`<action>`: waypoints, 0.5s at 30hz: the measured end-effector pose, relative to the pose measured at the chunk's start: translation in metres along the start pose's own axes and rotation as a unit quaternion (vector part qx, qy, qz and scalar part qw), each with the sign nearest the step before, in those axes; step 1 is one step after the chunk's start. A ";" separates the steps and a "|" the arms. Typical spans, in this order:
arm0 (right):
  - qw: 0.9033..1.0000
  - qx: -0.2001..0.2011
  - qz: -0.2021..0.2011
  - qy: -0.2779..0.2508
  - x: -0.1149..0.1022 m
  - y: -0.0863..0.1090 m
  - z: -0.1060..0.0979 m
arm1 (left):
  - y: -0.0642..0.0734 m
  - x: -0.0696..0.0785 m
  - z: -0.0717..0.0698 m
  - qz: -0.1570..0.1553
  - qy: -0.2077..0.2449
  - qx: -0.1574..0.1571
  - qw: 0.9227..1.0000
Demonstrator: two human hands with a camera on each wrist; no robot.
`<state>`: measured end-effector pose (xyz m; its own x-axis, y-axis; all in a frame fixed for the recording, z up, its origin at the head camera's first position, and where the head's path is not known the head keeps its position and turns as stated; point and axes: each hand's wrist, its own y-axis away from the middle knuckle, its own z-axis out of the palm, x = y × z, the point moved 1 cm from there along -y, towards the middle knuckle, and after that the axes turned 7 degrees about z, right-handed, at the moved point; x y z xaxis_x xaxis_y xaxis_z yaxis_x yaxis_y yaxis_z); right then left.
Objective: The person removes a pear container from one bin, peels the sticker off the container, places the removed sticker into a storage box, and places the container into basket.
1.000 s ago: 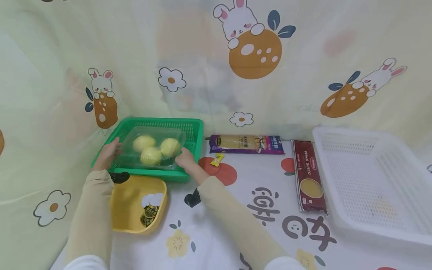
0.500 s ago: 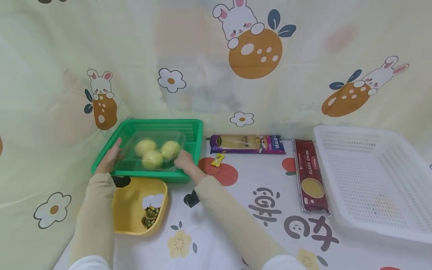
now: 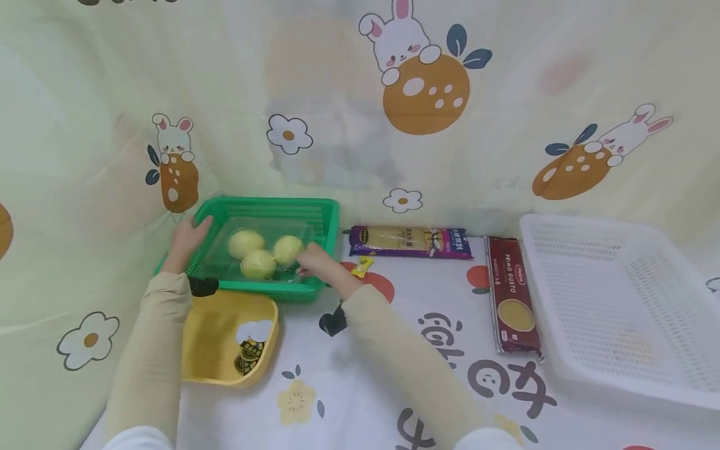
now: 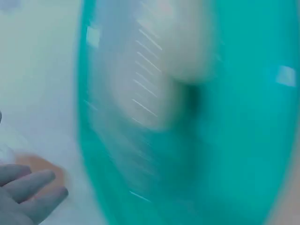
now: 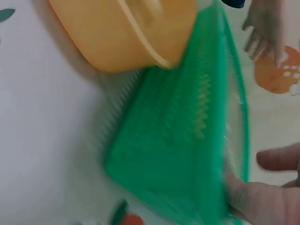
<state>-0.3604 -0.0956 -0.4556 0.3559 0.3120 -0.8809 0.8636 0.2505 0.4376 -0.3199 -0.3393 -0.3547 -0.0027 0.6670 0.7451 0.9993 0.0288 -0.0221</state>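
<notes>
A clear plastic box (image 3: 216, 259) with three pale yellow round pieces (image 3: 258, 265) in it sits inside the green basket (image 3: 292, 287). At the basket's left rim is my left hand (image 3: 188, 242), apart from the box. Its fingers (image 4: 40, 183) show extended beside the basket in the left wrist view. My right hand (image 3: 319, 261) is over the basket's right side, close to the box's right edge. In the right wrist view, thumb and finger of this hand stand apart at the basket's rim, some fingertips hidden behind it.
A yellow bin (image 3: 214, 337) with small dark packets stands in front of the basket. To the right lie a purple noodle pack (image 3: 410, 242), a small yellow candy (image 3: 362, 267) and a red spaghetti pack (image 3: 513, 294). A white basket (image 3: 568, 350) stands at the far right.
The clear box has settled lower in the green basket and slightly right. My left hand has come off its left side and moved up to the rim; my right hand has shifted slightly right.
</notes>
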 end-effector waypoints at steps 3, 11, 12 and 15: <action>0.998 -0.016 -0.022 0.055 -0.033 0.064 -0.026 | -0.003 0.032 0.002 0.050 -0.039 0.035 0.997; 0.930 0.082 -0.160 0.319 -0.035 0.129 -0.099 | 0.004 0.115 0.047 0.142 -0.204 0.033 0.968; 0.917 0.094 -0.162 0.352 -0.030 0.136 -0.106 | 0.009 0.122 0.055 0.152 -0.228 0.027 0.961; 0.872 0.125 -0.164 0.444 -0.012 0.154 -0.126 | 0.026 0.136 0.081 0.196 -0.282 0.016 0.939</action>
<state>-0.2762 0.0552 -0.3550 -0.2464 0.8751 -0.4165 0.9570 0.2875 0.0379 -0.2971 -0.1877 -0.3085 0.3373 0.9191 0.2036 0.9261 -0.2852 -0.2471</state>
